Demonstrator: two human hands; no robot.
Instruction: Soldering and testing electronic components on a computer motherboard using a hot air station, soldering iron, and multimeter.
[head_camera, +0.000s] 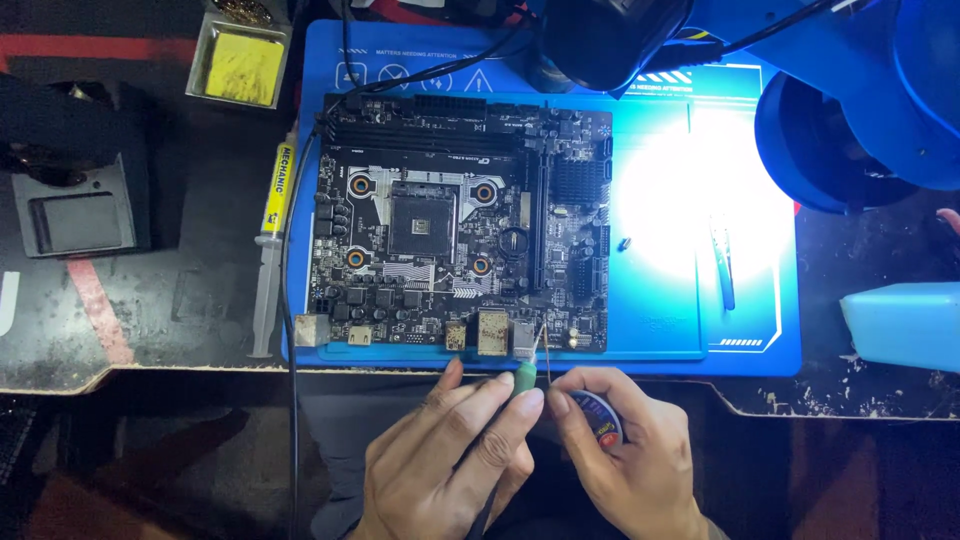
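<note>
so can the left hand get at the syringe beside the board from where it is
Probably yes: the syringe lies uncovered left of the motherboard, but the left hand already holds a green-handled tool, so it isn't free.

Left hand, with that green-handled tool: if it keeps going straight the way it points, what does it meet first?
Probably the motherboard's near edge: the left hand aims its green-handled tool at the metal ports there. Height above the board is unclear.

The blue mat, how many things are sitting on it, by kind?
On the blue mat:
Circuit board: 1
Tweezers: 1
Small dark bit: 1
Total: 3
The lamp glare may hide more.
</note>
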